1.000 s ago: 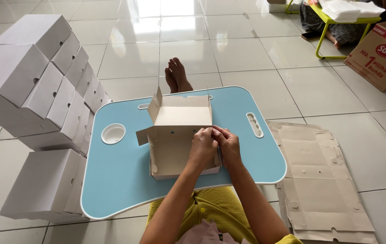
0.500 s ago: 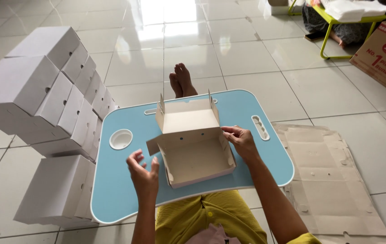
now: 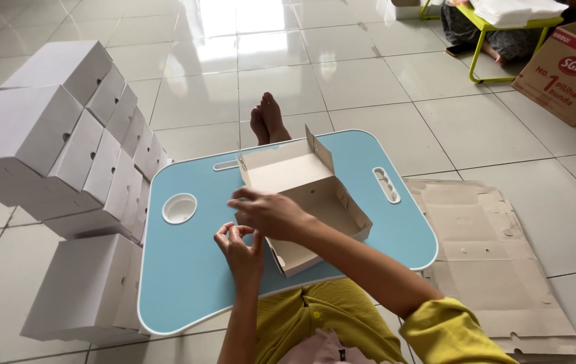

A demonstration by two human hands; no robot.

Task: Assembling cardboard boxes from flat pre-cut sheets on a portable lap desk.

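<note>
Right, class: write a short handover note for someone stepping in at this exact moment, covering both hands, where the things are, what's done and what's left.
Left hand: at the near left corner of the half-folded box, fingers pinched; what they grip cannot be made out.
Right hand: crossed over to the same corner, resting on the box's left wall.
Box: on the blue lap table, lid flap up, inside open.
Done: a stack of folded white boxes to the left on the floor.
Left: this box is not closed; flat cardboard sheets lie to the right.
</note>
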